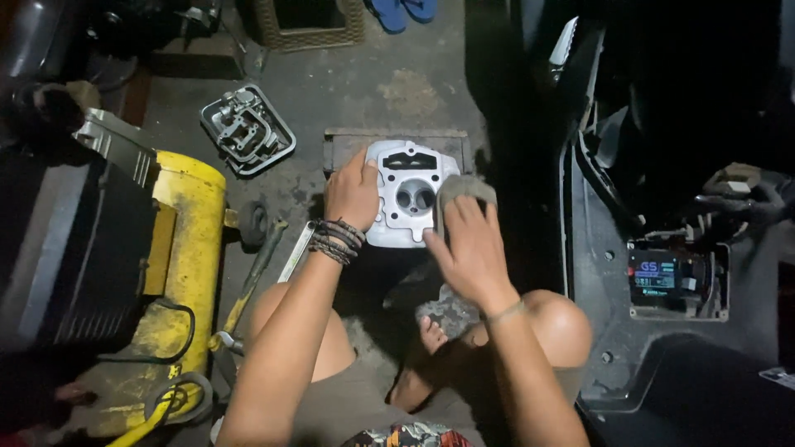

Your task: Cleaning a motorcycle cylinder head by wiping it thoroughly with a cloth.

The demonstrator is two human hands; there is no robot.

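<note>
A silver engine cylinder head (pixel 410 194) lies on a dark wooden block (pixel 396 139) on the concrete floor, its round chamber facing up. My left hand (pixel 352 192) presses on its left edge, holding it steady; dark bracelets wrap that wrist. My right hand (pixel 465 242) holds a grey rag (pixel 464 190) against the head's right side. My bare knees and one foot show below.
A yellow air compressor tank (pixel 182 257) with a yellow hose stands at left. A metal tray of engine parts (pixel 247 130) lies at the back left. A hammer (pixel 248 285) rests beside the tank. A dark scooter body (pixel 662 248) with a small lit screen fills the right.
</note>
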